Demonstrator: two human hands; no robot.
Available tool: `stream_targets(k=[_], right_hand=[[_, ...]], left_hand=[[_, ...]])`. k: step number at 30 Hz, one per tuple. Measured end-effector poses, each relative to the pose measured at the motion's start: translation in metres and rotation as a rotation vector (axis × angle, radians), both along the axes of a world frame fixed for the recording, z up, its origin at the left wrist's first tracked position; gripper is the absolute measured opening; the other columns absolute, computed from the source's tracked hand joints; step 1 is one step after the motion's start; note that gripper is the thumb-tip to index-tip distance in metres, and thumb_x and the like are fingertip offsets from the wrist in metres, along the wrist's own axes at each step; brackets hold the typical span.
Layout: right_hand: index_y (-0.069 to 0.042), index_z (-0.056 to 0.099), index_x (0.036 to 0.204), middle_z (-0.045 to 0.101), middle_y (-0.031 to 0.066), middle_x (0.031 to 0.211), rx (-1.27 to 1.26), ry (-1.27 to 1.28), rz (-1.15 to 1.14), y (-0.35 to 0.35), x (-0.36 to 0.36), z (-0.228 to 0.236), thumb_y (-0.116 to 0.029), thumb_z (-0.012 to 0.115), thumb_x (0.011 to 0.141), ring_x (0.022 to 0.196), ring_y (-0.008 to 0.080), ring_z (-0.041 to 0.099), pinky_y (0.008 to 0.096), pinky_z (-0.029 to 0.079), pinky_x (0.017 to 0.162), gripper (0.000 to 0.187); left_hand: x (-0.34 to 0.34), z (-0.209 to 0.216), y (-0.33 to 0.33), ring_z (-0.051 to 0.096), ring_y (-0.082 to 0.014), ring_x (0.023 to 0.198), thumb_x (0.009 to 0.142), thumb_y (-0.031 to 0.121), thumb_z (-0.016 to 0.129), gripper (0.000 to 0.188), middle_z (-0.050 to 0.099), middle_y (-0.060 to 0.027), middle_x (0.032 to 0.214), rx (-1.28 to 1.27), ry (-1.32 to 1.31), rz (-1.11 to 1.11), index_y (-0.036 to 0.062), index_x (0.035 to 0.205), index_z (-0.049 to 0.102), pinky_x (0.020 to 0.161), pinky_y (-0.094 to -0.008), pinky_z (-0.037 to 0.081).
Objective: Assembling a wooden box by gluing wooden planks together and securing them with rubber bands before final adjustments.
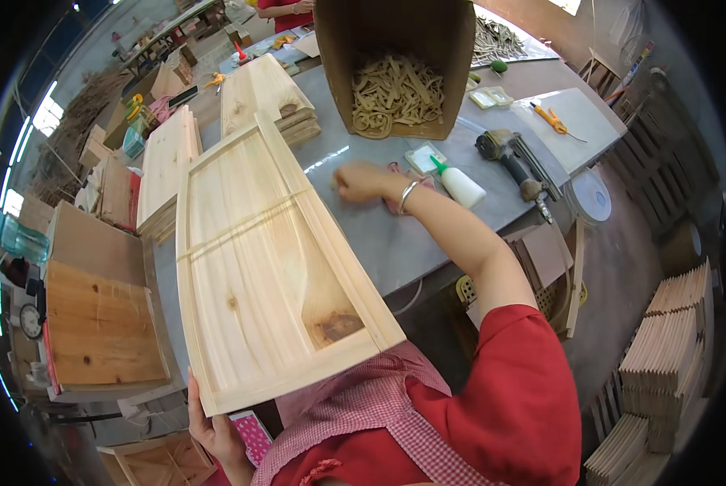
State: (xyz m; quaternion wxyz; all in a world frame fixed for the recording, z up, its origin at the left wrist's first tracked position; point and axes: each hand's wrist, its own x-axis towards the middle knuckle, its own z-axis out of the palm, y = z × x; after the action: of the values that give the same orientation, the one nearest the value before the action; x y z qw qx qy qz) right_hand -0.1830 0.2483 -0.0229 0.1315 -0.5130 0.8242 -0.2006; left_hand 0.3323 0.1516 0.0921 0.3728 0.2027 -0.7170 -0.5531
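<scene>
A large pale wooden panel point(253, 275) with a raised frame lies tilted toward me, its near end over the table edge at my apron. A tan rubber band point(245, 225) runs across its middle. My left hand point(213, 429) grips the panel's near left corner, thumb up along the side and the other fingers underneath. To the right of the panel, my right hand point(361, 181) is over the grey tabletop, with a silver bangle on the wrist. Its fingers look curled but are smeared by motion. Just beyond that wrist stand a white glue bottle point(464, 188) with a green tip and a small clear box point(424, 159).
An open cardboard box point(407, 93) of rubber bands stands at the back. A nail gun point(513, 162) lies right. Stacked wooden panels point(257, 89) sit behind mine. Orange-handled cutters point(551, 119) lie far right. Wooden slats point(662, 348) are piled right. Another person point(286, 10) is at the back.
</scene>
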Motion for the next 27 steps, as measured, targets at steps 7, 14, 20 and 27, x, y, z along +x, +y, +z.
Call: stream_targets(k=[7, 14, 20, 27], right_hand=[[-0.002, 0.059, 0.093, 0.067, 0.0199, 0.083, -0.797, 0.125, -0.316, 0.008, 0.002, 0.127, -0.017, 0.058, 0.092, 0.076, 0.0361, 0.067, 0.0413, 0.051, 0.066, 0.015], [-0.006, 0.055, 0.103, 0.063, 0.0177, 0.074, -0.758, 0.204, 0.649, 0.014, 0.213, 0.238, -0.023, 0.056, 0.095, 0.071, 0.0376, 0.064, 0.0473, 0.050, 0.064, 0.018], [-0.005, 0.048, 0.094, 0.056, 0.0114, 0.059, -0.632, 0.162, 0.866, 0.050, 0.304, 0.248, -0.022, 0.058, 0.093, 0.060, 0.0372, 0.060, 0.0450, 0.046, 0.062, 0.019], [-0.010, 0.055, 0.091, 0.057, 0.0071, 0.062, -0.549, 0.117, 0.706, 0.099, 0.308, 0.215, -0.031, 0.064, 0.092, 0.061, 0.0296, 0.059, 0.0389, 0.042, 0.072, 0.023]], left_hand=[[0.000, 0.009, -0.012, 0.036, -0.0301, 0.142, 0.096, 0.033, 0.062, 0.073, 0.038, -0.0218, 0.153, -0.051, 0.023, -0.183, -0.0095, 0.148, 0.033, 0.115, -0.0423, 0.030], [-0.055, 0.078, -0.011, 0.035, -0.0380, 0.141, 0.082, 0.041, 0.074, 0.087, 0.036, -0.0237, 0.152, -0.886, 0.196, 0.096, 0.0001, 0.148, 0.034, 0.112, -0.0519, 0.031], [-0.017, 0.109, 0.016, 0.059, -0.0375, 0.118, 0.086, 0.005, 0.066, 0.009, 0.067, -0.0197, 0.108, -1.280, -0.052, 0.007, -0.0019, 0.089, 0.069, 0.110, -0.0567, 0.034], [0.025, 0.088, 0.025, 0.055, -0.0205, 0.045, 0.082, 0.024, 0.073, 0.032, 0.054, -0.0024, 0.054, -0.036, 0.303, -0.625, 0.0071, 0.061, 0.055, 0.103, -0.0510, 0.042]])
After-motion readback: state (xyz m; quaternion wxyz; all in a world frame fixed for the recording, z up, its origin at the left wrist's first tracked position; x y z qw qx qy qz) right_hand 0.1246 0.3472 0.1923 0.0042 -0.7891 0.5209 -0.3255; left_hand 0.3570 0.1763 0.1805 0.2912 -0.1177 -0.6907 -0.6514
